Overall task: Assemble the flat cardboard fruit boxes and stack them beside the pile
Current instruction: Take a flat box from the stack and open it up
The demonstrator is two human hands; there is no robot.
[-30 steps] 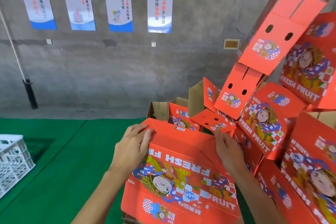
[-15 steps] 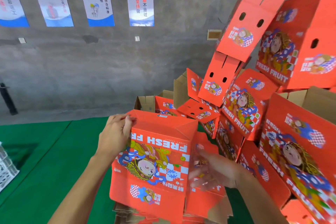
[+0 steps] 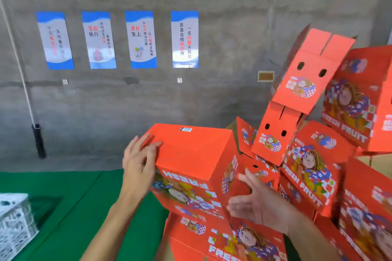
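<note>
A red FRESH FRUIT cardboard box [image 3: 191, 154], now squared up into a box shape, is raised in front of me with its print upside down. My left hand [image 3: 137, 161] rests with spread, straight fingers on its top left corner. My right hand [image 3: 256, 203] lies open, palm against the box's right side, fingers straight. Below it lies a flat red box [image 3: 214, 237] on the flat stack. To the right rises a jumbled pile of assembled red boxes [image 3: 309, 167], reaching above head height.
Green mat [image 3: 63, 207] covers the floor on the left. A white plastic crate [image 3: 14, 222] stands at the lower left edge. A grey concrete wall with several blue-and-white posters [image 3: 140, 39] is behind. A white rope with a black weight [image 3: 38, 140] hangs at left.
The flat box has been opened into a squared box and lifted higher. My right hand moved from under the folded side to press flat against the box's right face. My view tilted up.
</note>
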